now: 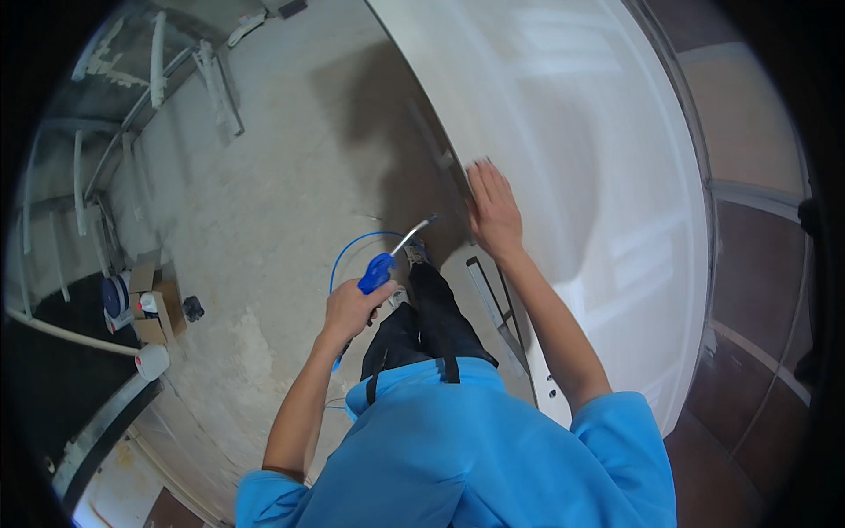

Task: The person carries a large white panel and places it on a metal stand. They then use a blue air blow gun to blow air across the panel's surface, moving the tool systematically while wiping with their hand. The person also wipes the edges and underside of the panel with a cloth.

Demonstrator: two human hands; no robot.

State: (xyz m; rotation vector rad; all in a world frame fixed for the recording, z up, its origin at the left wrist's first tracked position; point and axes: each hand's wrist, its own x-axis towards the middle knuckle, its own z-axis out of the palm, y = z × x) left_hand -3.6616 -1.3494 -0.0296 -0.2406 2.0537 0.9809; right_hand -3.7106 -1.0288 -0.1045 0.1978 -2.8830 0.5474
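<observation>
My left hand is closed around the handle of a blue air blow gun. Its bent silver nozzle points up and to the right, toward the panel's edge, without touching it. A thin blue hose loops behind the gun. With fingers stretched and close together, my right hand lies flat along the left edge of a large, glossy white panel. Small round holes show near the panel's lower left edge. Part of the gun's trigger is hidden by my fingers.
Below the panel's edge stands a metal support. Farther left on the concrete floor are an open cardboard box, a white container and a metal rack with pale bars. Brown tiled wall borders the right side.
</observation>
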